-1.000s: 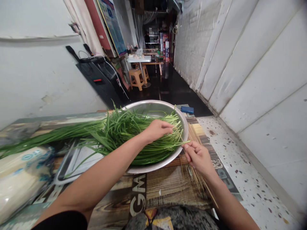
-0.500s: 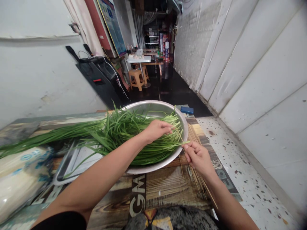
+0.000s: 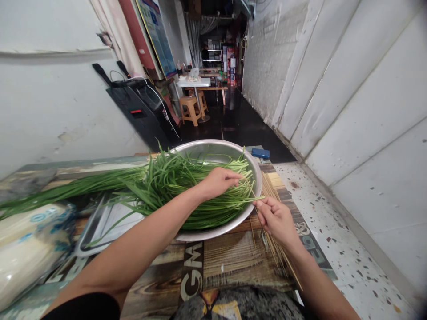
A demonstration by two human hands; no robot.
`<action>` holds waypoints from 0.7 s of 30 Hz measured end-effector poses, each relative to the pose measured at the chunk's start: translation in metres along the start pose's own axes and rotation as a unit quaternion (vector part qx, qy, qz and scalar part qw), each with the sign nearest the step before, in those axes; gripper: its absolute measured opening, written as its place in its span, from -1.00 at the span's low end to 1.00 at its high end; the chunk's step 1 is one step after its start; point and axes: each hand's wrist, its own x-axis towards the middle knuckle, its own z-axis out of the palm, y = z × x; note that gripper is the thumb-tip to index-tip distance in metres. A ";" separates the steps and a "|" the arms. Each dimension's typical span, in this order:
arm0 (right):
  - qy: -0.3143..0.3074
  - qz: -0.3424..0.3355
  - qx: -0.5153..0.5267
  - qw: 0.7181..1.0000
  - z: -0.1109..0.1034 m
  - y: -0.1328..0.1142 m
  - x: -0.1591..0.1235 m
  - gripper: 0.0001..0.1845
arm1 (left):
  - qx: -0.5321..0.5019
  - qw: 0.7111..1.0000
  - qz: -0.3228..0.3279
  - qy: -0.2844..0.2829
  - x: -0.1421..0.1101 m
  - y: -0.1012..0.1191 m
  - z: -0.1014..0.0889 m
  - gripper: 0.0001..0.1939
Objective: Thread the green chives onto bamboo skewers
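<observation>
A wide metal basin [image 3: 258, 184] holds a heap of garlic chives [image 3: 167, 186], their pale stem ends pointing right. Over the heap, my left hand [image 3: 220, 182] is closed in a pinch at the upper tip of a thin bamboo skewer [image 3: 249, 186]. The skewer slants down to my right hand [image 3: 275, 218], just outside the basin's right rim. Thumb and finger of that hand are pressed together on the skewer and on a pale chive end [image 3: 259, 198] that crosses it. Whether the skewer pierces the chive I cannot tell.
More bamboo skewers [image 3: 271, 186] lie right of the basin, near a blue box [image 3: 260, 153]. Left of it are a tray [image 3: 88, 238] and a plastic-wrapped white package [image 3: 33, 249]. Long chives trail over the table's left side. A white wall [image 3: 360, 102] runs along the right.
Almost nothing differs. Both hands keep their places at the skewer and the chive end, with only a tiny shift of the left fingers.
</observation>
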 end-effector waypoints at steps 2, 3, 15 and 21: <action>0.000 -0.001 -0.001 1.000 0.000 0.001 0.000 -0.69 | 0.017 1.000 0.013 -0.006 -0.001 0.002 -0.001 -0.74; 0.000 -0.001 -0.002 1.000 0.000 0.001 0.000 -0.69 | 0.026 0.999 0.022 -0.008 -0.001 0.002 0.000 -0.74; 0.013 -0.016 -0.006 1.000 0.000 0.004 0.002 -0.68 | 0.018 0.982 0.109 -0.155 -0.007 0.011 0.006 -0.75; 0.021 -0.021 -0.020 0.999 0.001 0.000 0.001 -0.70 | 0.228 0.973 0.008 -0.025 0.002 -0.014 0.006 -0.78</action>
